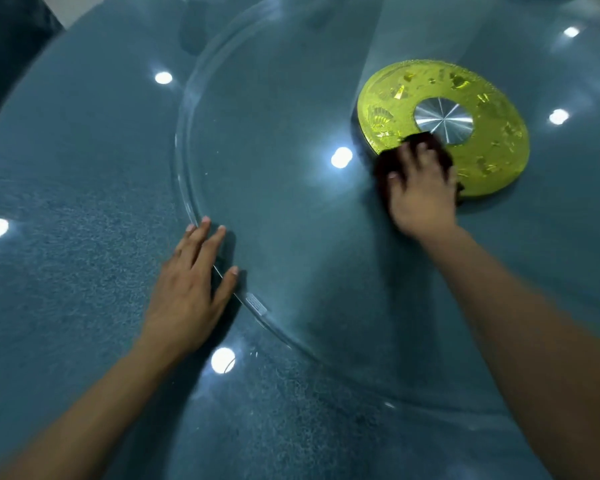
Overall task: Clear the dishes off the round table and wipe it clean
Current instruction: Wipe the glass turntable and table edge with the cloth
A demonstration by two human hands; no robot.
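The person's left hand lies flat with straight, spread fingers across the rim of the clear round glass turntable, its fingertips on the glass and its palm on the dark blue-green speckled round table beneath; it holds nothing and seems to steady the turntable. Ahead of that hand and to its right the glass is bare, showing only bright reflections of ceiling lights. Farther right, the right hand presses a dark brown cloth flat against the glass, fingers extended over the cloth, which bunches out past the fingertips. Just beyond those fingertips, under the glass, sits the yellow-green ring-shaped turntable base with its brushed metal hub. No dishes show anywhere in view, so the clearing looks done. Wiping appears under way near the centre, and how much of the surface remains unwiped cannot be told.
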